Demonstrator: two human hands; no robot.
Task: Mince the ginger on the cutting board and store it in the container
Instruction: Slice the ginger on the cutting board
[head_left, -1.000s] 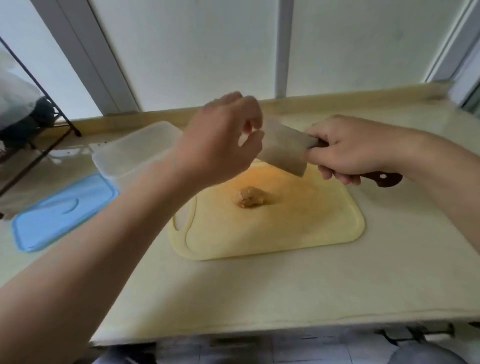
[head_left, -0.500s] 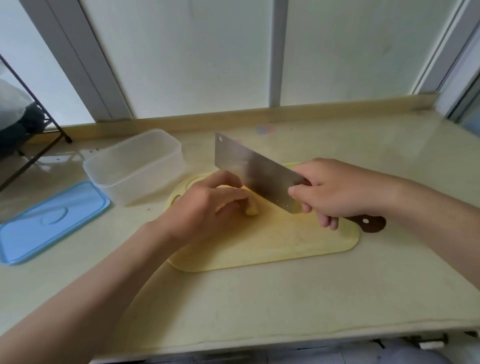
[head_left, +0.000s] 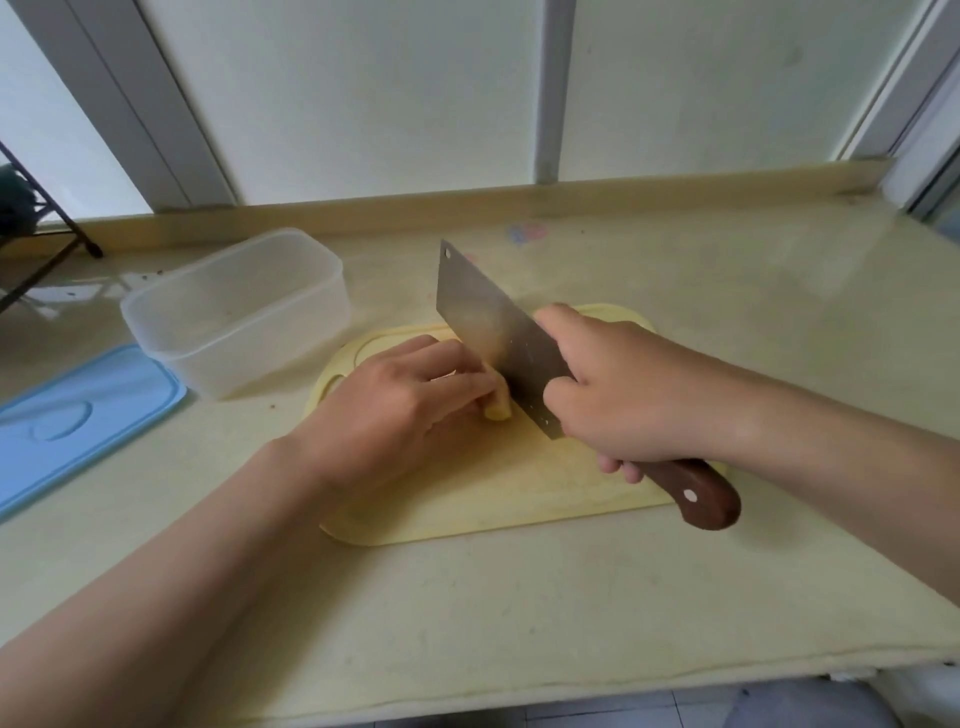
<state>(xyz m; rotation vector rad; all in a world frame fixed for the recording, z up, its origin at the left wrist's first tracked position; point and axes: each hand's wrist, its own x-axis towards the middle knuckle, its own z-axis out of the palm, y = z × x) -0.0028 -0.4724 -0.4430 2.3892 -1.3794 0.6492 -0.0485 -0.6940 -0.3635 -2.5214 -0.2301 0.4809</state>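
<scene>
A pale yellow cutting board lies on the counter. On it sits a small piece of ginger, mostly hidden under my left hand, whose curled fingers hold it down. My right hand grips the brown wooden handle of a steel cleaver. The blade stands edge down right beside the ginger, against my left fingertips. A clear plastic container stands open to the left of the board.
The container's blue lid lies flat at the far left. A black wire rack stands at the back left. A low ledge and window panels run along the back. The counter's front edge is close below my arms.
My left hand dropped from the raised cleaver onto the ginger. The cleaver came down from mid-air and now stands on the board against the ginger.
</scene>
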